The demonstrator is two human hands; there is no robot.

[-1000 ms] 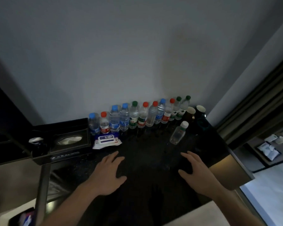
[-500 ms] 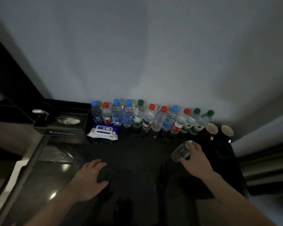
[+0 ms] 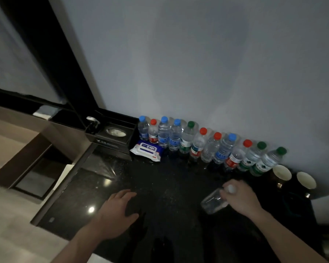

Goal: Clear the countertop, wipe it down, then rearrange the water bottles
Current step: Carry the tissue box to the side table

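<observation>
Several water bottles [image 3: 208, 147] with blue, red and green caps stand in a row along the wall on the black countertop [image 3: 165, 179]. My right hand [image 3: 241, 198] grips a small clear bottle with a white cap [image 3: 214, 203] near its top, tilted and lifted off the counter at the right. My left hand [image 3: 118, 207] rests flat on the counter with straight fingers, holding nothing. A pack of wet wipes [image 3: 146, 150] lies in front of the leftmost bottles.
A black tissue box [image 3: 114, 138] sits at the counter's back left, beside the wipes. Two dark cups with white insides [image 3: 281, 172] [image 3: 306, 179] stand at the right end of the row. The counter drops off at its left edge.
My right hand reached the white-capped bottle, gripped it and has tipped and lifted it. The view swung left. My left hand stayed flat on the counter.
</observation>
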